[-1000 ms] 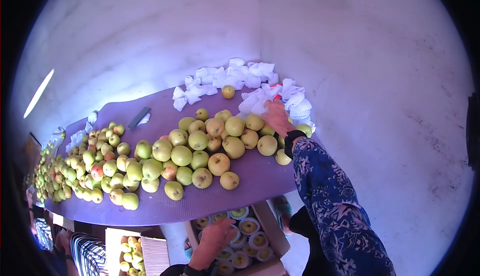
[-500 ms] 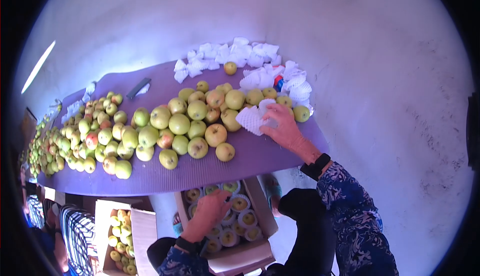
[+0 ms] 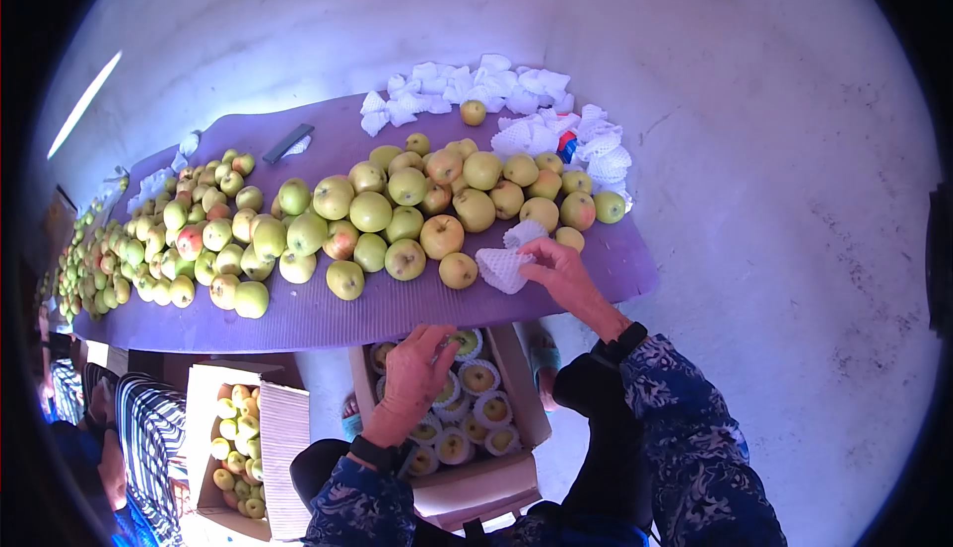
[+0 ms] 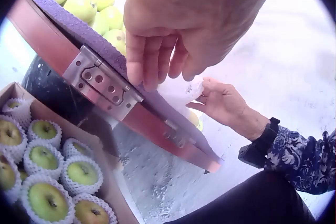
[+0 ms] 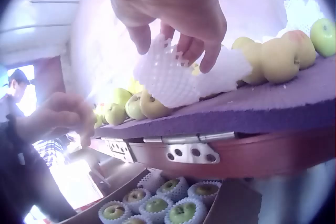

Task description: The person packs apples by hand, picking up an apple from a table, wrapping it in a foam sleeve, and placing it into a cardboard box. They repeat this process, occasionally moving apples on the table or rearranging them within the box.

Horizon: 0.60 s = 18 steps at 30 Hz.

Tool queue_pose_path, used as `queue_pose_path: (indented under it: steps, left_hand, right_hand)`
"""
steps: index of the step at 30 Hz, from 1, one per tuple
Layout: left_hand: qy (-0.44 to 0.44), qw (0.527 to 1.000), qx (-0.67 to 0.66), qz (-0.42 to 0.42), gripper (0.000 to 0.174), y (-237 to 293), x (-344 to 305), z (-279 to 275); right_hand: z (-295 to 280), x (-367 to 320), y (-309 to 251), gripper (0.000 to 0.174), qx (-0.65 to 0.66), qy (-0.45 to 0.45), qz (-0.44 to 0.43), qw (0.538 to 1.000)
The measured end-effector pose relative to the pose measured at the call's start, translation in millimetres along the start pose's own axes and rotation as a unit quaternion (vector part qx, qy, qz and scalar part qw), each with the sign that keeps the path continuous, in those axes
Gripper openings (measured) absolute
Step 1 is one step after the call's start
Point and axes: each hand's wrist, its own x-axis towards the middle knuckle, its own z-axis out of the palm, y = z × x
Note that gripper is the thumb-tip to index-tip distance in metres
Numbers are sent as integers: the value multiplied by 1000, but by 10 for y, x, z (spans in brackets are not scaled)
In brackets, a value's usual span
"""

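My right hand [image 3: 564, 277] pinches a white foam net [image 3: 504, 268] at the table's front edge, right of the nearest apples. The right wrist view shows the net [image 5: 169, 74] hanging from the fingertips of that hand [image 5: 170, 3]. My left hand [image 3: 415, 380] is held above the open carton [image 3: 539, 418] of apples in foam nets, fingers bent and nothing seen in them. In the left wrist view that hand [image 4: 184, 29] hangs in front of the table edge [image 4: 126, 113], its fingers loosely curled.
Loose apples [image 3: 370, 211] cover much of the purple table top [image 3: 199, 329]. More foam nets [image 3: 437, 85] lie along its back, with a dark bar [image 3: 288, 143] further left. A second carton [image 3: 288, 428] of bare apples stands lower left, beside a person in striped clothing [image 3: 149, 428].
My right hand has come from the foam pile to the table's front edge with a net. My left hand has risen slightly toward the table edge. The head view has shifted.
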Motion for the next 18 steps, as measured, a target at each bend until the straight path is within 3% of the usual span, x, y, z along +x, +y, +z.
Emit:
queue_pose_path:
  steps: [4,10,14,18]
  left_hand:
    - [1,1000,9,11,18,23,-15,-7]
    - [17,1000,-2,5,21,38,-44,-45]
    - [42,994,-84,-48,24,22,-24,-31]
    - [41,992,-111,-35,33,23,-33,-71]
  right_hand:
    - [-32,14,42,25,54,44,-18,997]
    - [-133,45,42,27,237,114,2,965]
    - [-105,-42,2,28,283,95,73,952]
    - [21,-120,54,27,295,30,99,950]
